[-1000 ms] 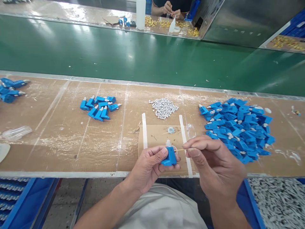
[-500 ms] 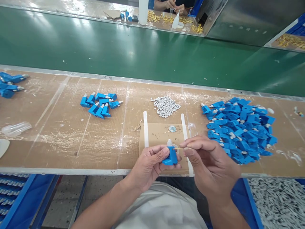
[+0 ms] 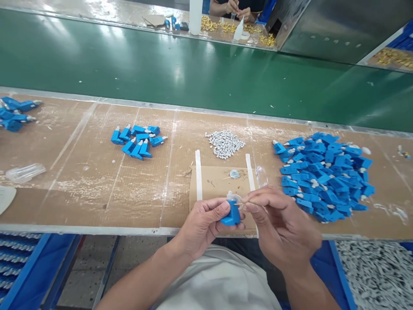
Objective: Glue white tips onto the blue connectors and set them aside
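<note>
My left hand (image 3: 206, 224) is closed around a blue plastic part (image 3: 231, 216) with a white tip pointing away from me. Between the thumb and fingers of my right hand (image 3: 282, 226) is a thin wooden toothpick (image 3: 238, 203), its end at the upper face of the blue part. Whether it touches the surface I cannot tell. Just beyond my hands, a small bluish dab on a round lid (image 3: 234, 174) lies on a taped cardboard sheet (image 3: 214, 187). Farther back is a heap of small grey-white pieces (image 3: 226, 144).
A large pile of blue parts (image 3: 325, 172) lies right, a smaller group (image 3: 137, 142) left. A clear plastic container (image 3: 26, 173) rests far left. Behind the table edge runs a green conveyor belt (image 3: 145, 64). Across it, a co-worker's hands (image 3: 238, 10) are near gold pieces (image 3: 209, 23).
The toothpick has shifted slightly down along the blue part's face, with my right hand moving a little left. My left hand keeps its hold; the view has shifted slightly.
</note>
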